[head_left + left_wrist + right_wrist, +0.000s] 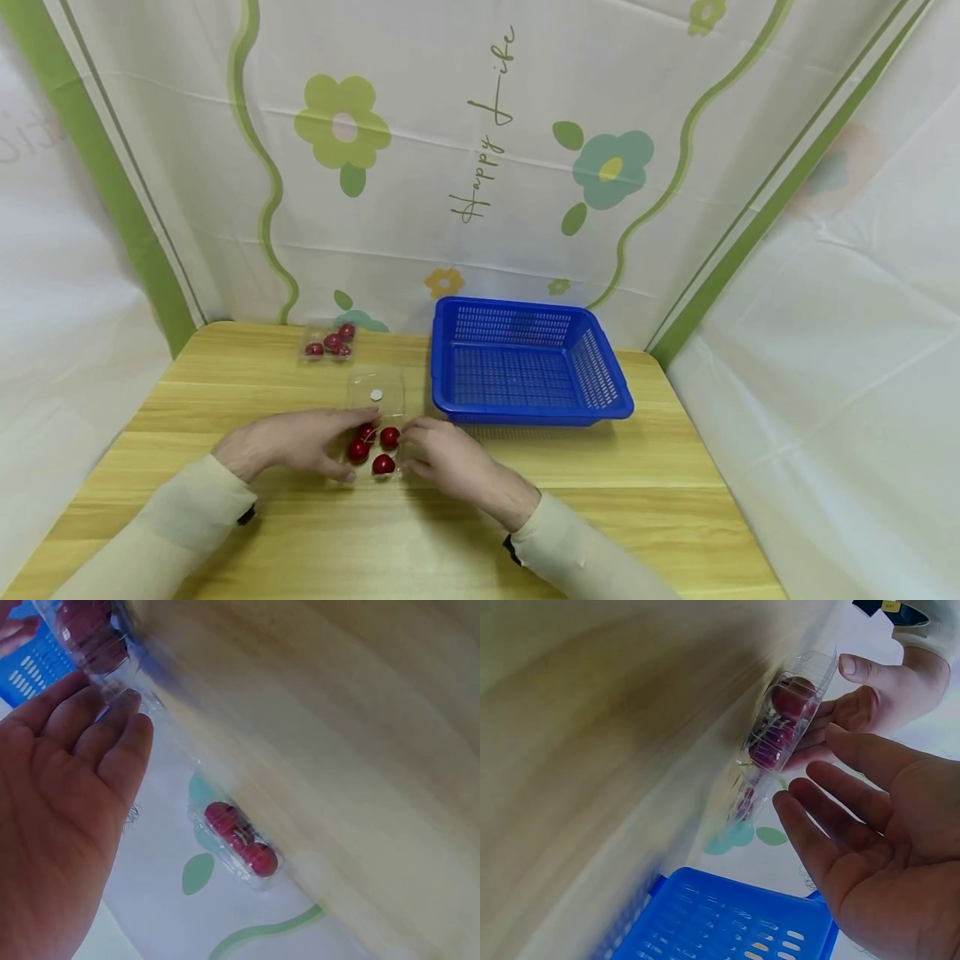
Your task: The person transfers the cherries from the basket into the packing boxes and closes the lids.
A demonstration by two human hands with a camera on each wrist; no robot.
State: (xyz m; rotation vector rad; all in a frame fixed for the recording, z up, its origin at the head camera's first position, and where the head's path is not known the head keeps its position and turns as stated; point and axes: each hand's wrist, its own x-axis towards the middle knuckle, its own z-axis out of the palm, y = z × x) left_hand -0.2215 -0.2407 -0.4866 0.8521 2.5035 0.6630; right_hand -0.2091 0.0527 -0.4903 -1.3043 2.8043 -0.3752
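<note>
A clear plastic clamshell box (384, 483) lies in front of me with its lid (390, 406) folded back, a white round spot on it. Several dark red cherries (383, 464) sit inside, some with a stem. At the box's left side is my left hand (300, 443), thumb and fingers spread, fingertips close to the plastic. From the right, my right hand (450, 462) reaches to the other side, its fingers loosely bent; in the right wrist view its palm (907, 847) faces the box with a gap between.
Farther back on the left stands a second clear box of cherries (332, 341). A blue plastic basket (532, 414) with slotted walls sits behind my right hand. The wooden table (600, 508) ends at a flower-patterned cloth (420, 217).
</note>
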